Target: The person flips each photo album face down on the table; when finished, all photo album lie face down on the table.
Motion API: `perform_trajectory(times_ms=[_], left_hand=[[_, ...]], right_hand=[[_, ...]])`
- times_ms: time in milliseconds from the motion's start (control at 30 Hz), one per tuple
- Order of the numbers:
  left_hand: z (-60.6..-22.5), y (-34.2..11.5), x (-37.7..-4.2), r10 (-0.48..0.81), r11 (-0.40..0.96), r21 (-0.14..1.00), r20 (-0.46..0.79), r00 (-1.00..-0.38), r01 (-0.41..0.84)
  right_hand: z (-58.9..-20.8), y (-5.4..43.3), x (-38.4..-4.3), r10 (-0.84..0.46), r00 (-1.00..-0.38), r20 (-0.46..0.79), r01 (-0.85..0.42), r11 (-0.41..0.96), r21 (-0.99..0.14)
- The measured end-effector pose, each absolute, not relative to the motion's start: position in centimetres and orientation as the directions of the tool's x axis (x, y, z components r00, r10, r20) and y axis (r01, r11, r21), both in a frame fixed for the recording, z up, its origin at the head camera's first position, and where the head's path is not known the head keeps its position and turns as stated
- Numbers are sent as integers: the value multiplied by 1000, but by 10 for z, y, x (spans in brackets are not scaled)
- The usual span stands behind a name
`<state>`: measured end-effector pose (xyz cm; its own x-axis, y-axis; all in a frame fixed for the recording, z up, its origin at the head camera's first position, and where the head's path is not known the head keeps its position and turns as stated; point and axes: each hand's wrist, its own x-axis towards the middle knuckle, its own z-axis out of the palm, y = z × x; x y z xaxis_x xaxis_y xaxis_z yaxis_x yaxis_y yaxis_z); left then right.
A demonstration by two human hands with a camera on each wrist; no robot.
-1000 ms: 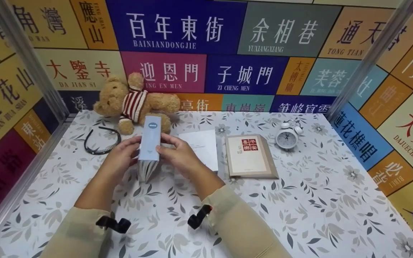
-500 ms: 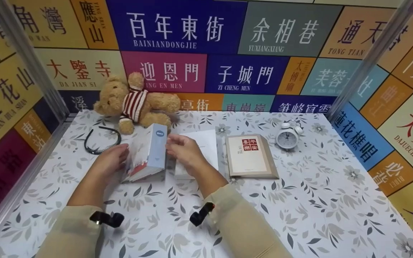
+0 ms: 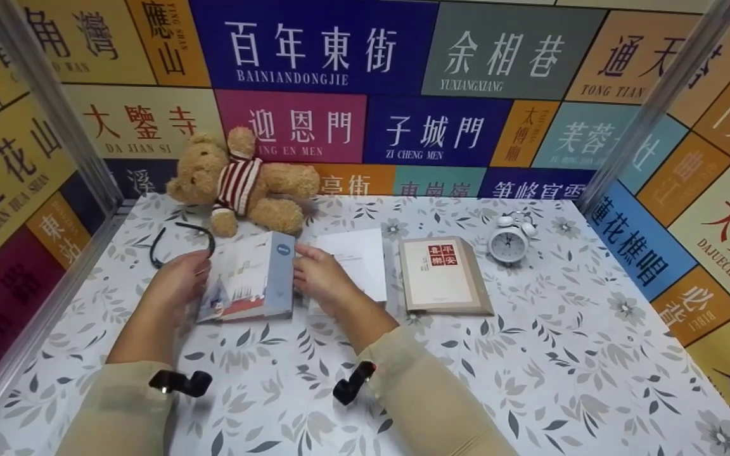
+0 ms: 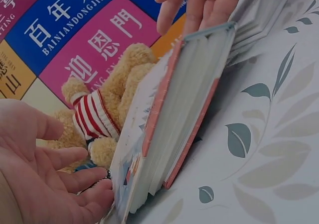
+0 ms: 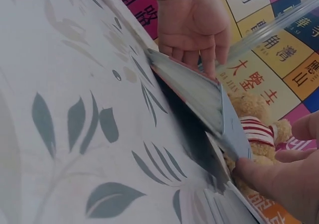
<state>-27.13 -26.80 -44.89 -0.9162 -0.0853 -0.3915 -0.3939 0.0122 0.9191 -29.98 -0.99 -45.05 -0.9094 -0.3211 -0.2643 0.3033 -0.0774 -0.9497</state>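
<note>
A thick book (image 3: 248, 269) with a pale illustrated cover and a light blue spine lies between both hands, cover up. Its spine side is tilted up off the table, with a dark shadow beneath in the right wrist view. My left hand (image 3: 178, 278) is at the edge opposite the spine, fingers loosely extended; in the left wrist view its fingertips (image 4: 102, 194) touch or nearly touch the book. The right hand (image 3: 324, 277) is at the spine. One extended finger (image 5: 254, 171) touches the blue spine (image 5: 234, 129) in the right wrist view, and no finger curls round the book.
Right of the hands lie a white book (image 3: 362, 259) and a beige book (image 3: 444, 278) with red print. A white alarm clock (image 3: 507, 244) stands farther right. Behind are a teddy bear (image 3: 238, 183) and a black headband (image 3: 157, 244), partly hidden by the left hand.
The book has gone from standing spine up, held by both hands, to lying nearly flat, its cover turned upward. My left hand has moved left and loosened; the right has loosened by the spine.
</note>
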Motion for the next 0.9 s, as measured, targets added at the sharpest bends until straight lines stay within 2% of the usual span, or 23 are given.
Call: perform_trajectory(times_ms=[233, 600, 900], left_hand=[[-447, -267, -273, -107, 16, 917, -394, -913, -398], [-443, -265, -273, -108, 37, 921, -382, -918, -388], [-431, -253, -270, -153, 133, 954, -247, -957, -268]], right_hand=[[-454, -14, -294, -367, -882, -295, 323, -15, -946], [-454, -14, -292, -354, -888, -295, 307, 23, -951], [-429, 2, -289, -363, -919, -155, 179, -33, -983]])
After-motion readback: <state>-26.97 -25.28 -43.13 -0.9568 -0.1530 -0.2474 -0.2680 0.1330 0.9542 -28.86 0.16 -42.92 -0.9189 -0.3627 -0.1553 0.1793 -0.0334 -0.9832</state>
